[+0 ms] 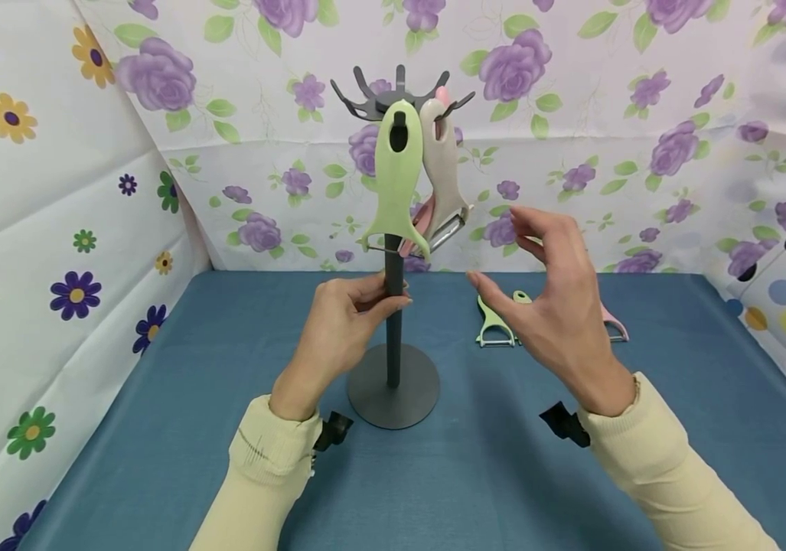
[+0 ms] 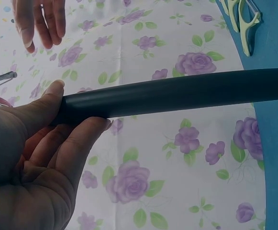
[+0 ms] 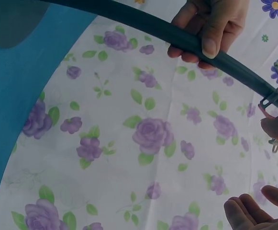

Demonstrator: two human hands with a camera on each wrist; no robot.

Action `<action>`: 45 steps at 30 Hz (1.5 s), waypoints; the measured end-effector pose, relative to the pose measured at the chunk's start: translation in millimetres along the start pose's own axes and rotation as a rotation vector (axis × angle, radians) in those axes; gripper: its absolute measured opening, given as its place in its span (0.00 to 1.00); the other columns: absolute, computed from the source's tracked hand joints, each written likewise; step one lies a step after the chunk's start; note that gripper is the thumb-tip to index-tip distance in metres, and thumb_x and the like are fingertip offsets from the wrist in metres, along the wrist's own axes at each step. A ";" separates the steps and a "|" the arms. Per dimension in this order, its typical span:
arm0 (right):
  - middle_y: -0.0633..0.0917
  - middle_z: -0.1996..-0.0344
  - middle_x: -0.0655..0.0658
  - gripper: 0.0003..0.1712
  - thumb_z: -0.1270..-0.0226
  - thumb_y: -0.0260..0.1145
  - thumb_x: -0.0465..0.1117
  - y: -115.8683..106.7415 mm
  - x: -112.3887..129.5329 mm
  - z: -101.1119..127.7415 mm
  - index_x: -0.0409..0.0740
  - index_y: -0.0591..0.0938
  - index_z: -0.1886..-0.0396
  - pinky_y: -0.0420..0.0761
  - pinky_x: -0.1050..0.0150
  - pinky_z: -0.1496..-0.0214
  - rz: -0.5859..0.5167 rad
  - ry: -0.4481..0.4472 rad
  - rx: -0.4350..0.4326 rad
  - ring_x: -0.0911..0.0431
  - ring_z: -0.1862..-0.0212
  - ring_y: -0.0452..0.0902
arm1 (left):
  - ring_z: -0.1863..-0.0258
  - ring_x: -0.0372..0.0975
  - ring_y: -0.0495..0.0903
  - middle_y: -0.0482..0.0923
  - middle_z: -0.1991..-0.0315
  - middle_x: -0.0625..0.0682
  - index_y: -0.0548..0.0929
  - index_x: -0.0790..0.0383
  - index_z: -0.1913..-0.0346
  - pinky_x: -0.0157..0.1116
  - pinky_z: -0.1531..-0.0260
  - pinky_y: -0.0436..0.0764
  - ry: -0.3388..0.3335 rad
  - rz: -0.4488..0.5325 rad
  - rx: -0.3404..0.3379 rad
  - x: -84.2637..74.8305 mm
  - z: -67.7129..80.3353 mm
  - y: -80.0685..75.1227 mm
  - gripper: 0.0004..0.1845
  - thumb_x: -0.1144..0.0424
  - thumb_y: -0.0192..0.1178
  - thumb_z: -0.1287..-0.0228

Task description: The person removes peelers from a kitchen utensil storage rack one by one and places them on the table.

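Observation:
A dark grey hook stand (image 1: 393, 344) rises from a round base on the blue table (image 1: 489, 474). My left hand (image 1: 347, 321) grips its pole (image 2: 177, 93) about halfway up, thumb and fingers curled round it; the same grip shows on the pole (image 3: 186, 40) in the right wrist view. A green fish-shaped peeler (image 1: 396, 180) and a beige peeler (image 1: 442, 184) hang from the top hooks, with a pink one partly hidden behind them. My right hand (image 1: 544, 283) hovers open to the right of the stand, holding nothing. Behind it a green peeler (image 1: 492, 325) and a pink peeler (image 1: 614, 325) lie on the table.
Floral cloth walls (image 1: 606, 138) close in the back and both sides of the table. The stand's round base (image 1: 393, 386) sits between my forearms. More peelers (image 2: 241, 19) lie on the blue cloth in the left wrist view.

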State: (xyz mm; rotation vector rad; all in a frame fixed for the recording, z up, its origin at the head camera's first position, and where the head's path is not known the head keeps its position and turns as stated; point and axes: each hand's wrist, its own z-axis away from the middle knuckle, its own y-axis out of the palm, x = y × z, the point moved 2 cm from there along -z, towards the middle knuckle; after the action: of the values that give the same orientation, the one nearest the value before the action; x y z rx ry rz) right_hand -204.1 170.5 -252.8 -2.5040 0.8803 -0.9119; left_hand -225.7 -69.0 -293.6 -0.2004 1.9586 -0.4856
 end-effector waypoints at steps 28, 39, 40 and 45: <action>0.76 0.38 0.37 0.46 0.45 0.82 0.38 10.8 25.5 -7.0 0.39 0.70 0.28 0.77 0.55 0.29 -0.091 -0.068 -0.021 0.50 0.34 0.74 | 0.52 0.43 0.90 0.90 0.52 0.55 0.85 0.59 0.39 0.40 0.50 0.88 0.022 -0.018 -0.001 0.4 0.2 0.5 0.18 0.62 0.65 0.30; 0.76 0.39 0.37 0.44 0.45 0.81 0.37 15.7 30.9 -9.5 0.39 0.71 0.29 0.77 0.55 0.29 -0.136 -0.093 -0.048 0.49 0.35 0.74 | 0.52 0.43 0.90 0.90 0.52 0.55 0.86 0.58 0.40 0.40 0.50 0.88 0.022 -0.029 -0.006 1.1 0.2 0.4 0.17 0.62 0.65 0.30; 0.76 0.39 0.38 0.44 0.45 0.81 0.37 16.4 31.3 -9.5 0.39 0.71 0.29 0.77 0.55 0.29 -0.139 -0.091 -0.050 0.49 0.35 0.74 | 0.52 0.43 0.90 0.90 0.52 0.55 0.86 0.58 0.40 0.40 0.50 0.88 0.022 -0.027 -0.006 1.2 0.1 0.5 0.17 0.62 0.65 0.30; 0.76 0.38 0.38 0.43 0.44 0.81 0.37 20.0 33.7 -10.7 0.39 0.71 0.30 0.77 0.56 0.29 -0.159 -0.086 -0.055 0.49 0.35 0.73 | 0.52 0.43 0.90 0.90 0.52 0.55 0.86 0.58 0.40 0.40 0.49 0.88 0.026 -0.029 -0.010 1.1 -0.2 0.7 0.17 0.62 0.65 0.30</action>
State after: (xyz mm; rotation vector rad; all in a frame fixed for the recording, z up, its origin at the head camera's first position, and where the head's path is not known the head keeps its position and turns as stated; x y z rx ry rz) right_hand -199.7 132.5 -239.2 -2.6694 0.6969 -0.8312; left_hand -226.3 -68.7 -294.8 -0.2295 1.9859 -0.4999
